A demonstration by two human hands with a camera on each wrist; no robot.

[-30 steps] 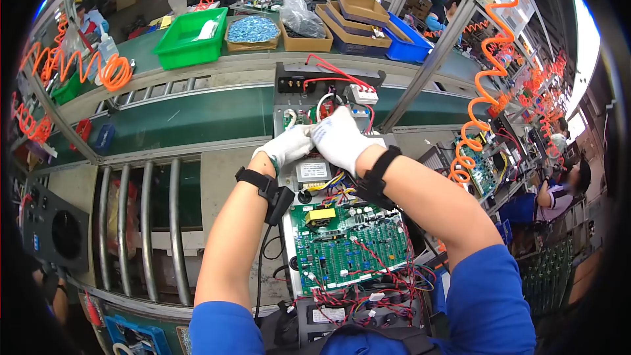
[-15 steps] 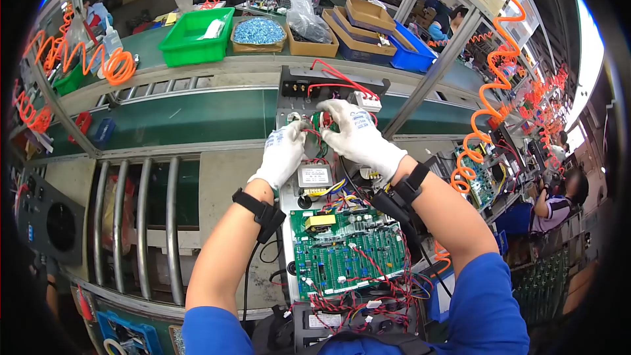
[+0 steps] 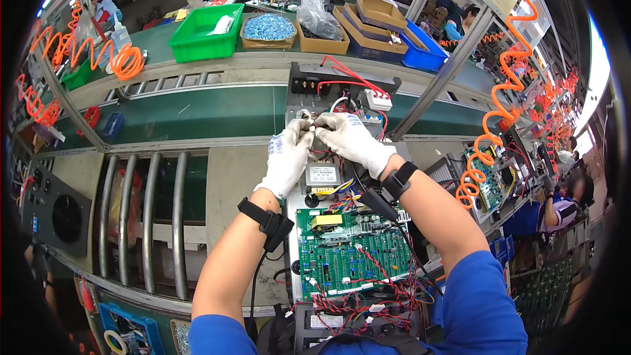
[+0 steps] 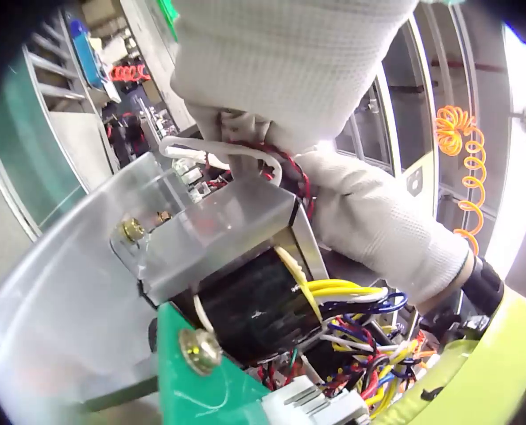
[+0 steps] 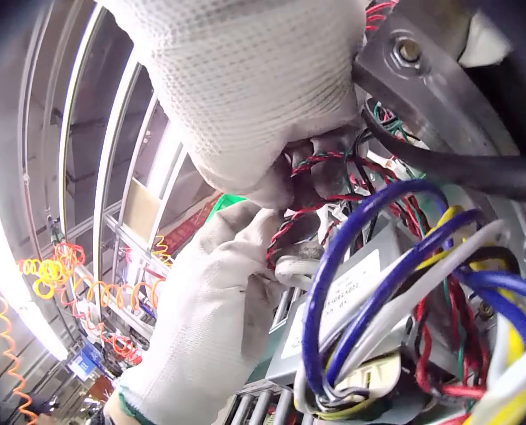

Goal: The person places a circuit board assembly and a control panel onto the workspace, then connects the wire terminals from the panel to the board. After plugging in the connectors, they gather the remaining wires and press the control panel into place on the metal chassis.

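White knit cloth covers the left hand [image 3: 285, 159], whose curled thumb and fingers pinch a twisted red-and-dark wire pair [image 5: 325, 204]; where that pair ends is hidden among the gloved fingertips. Farther right, the right hand [image 3: 355, 139], gloved alike, bends its fingers round the same pair, with some of the tips tucked out of sight.

From the head, the pair is too small to trace. That view does take in a grey labelled metal box [image 3: 322, 175] near the hands and, on its near side, a green circuit board [image 3: 348, 250] partly crossed by loose red wires. The left wrist view shows, close up, a black-wrapped coil [image 4: 256, 305] beneath a bent metal cover [image 4: 223, 232], and a white cable loop [image 4: 212, 150] arching beside the fingers. The right wrist view instead brings up thick blue wires [image 5: 319, 292] passing in front of the labelled box, and a black cable [image 5: 475, 175] cut off by the right edge.

The wire pair lies between the two hands, touching both.
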